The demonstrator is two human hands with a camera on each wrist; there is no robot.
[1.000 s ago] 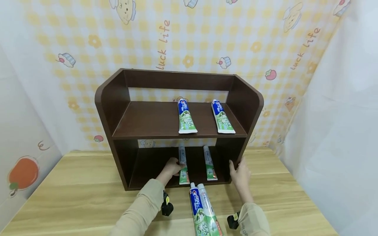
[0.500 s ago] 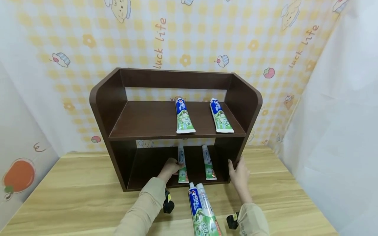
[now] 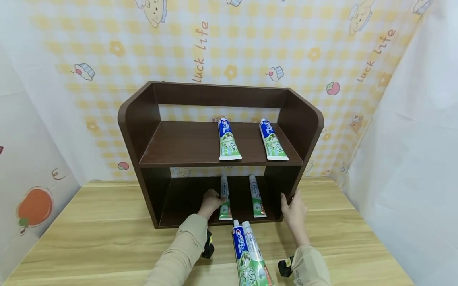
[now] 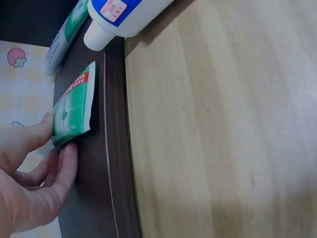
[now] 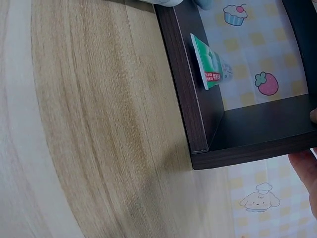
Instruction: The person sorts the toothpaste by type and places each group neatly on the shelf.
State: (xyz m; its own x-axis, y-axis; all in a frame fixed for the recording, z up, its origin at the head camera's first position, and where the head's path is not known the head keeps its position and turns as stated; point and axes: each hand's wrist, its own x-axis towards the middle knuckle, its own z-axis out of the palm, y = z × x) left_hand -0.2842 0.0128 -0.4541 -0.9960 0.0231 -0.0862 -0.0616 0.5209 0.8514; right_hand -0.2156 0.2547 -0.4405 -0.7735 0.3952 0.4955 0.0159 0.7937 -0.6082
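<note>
From where I sit, the dark brown shelf unit [image 3: 186,139] has two levels and stands on the wooden desk [image 3: 89,222]. On the upper level I count two blue-and-green tubes, the upper left tube [image 3: 229,140] and the upper right tube [image 3: 273,140], well apart, flat ends at the front edge. On the lower level I count two more, grey and green: the lower left tube [image 3: 225,213] and the lower right tube [image 3: 257,197], lying apart with caps toward the back.

One left hand [image 3: 210,200] reaches into the lower level, its fingers curled, pinching the lower left tube between thumb and fingers near the flat end. One right hand [image 3: 295,208] grips the unit's right side panel, thumb on the inside and fingers on the outside; the lower right tube lies near it.

In front, I have two tubes side by side, a blue Crest tube [image 3: 243,254] and a white-and-green tube [image 3: 257,254], caps toward the unit, lower ends out of frame. That makes six tubes, four of them on the unit.
</note>
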